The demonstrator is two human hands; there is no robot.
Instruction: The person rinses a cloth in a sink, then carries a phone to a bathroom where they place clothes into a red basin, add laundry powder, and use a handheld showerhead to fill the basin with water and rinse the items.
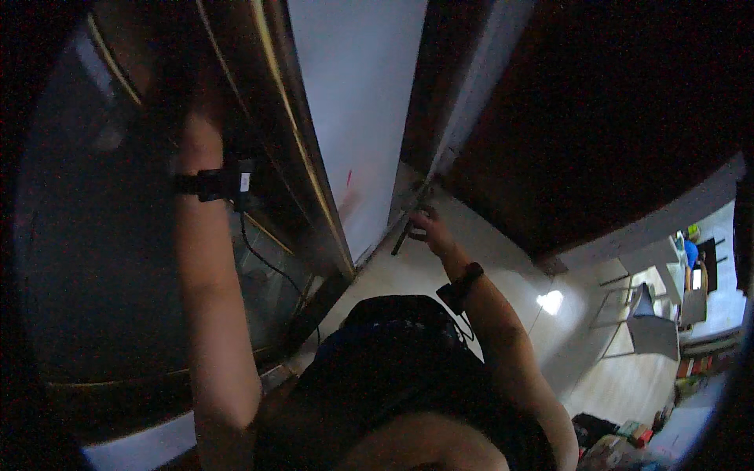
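Observation:
My left hand (201, 132) is raised at the upper left, in front of a dark cabinet or door with gold-coloured trim (277, 82). Deep shadow hides its fingers, so its grip cannot be made out. Around that wrist is a black strap with a small device (221, 185), from which a thin cable hangs. Lower and right of centre, my right hand (433, 228) has its fingers bent around a thin dark rod (403, 238), which slants above the pale floor. A second black strapped device (459, 288) is on the right wrist.
A white wall panel (359, 106) stands between the trim and a dark door (577, 118). Pale floor tiles (506, 265) extend to the right. Chairs (654, 335) and a person in blue (690, 253) are beyond. Assorted items (633, 433) lie at the lower right.

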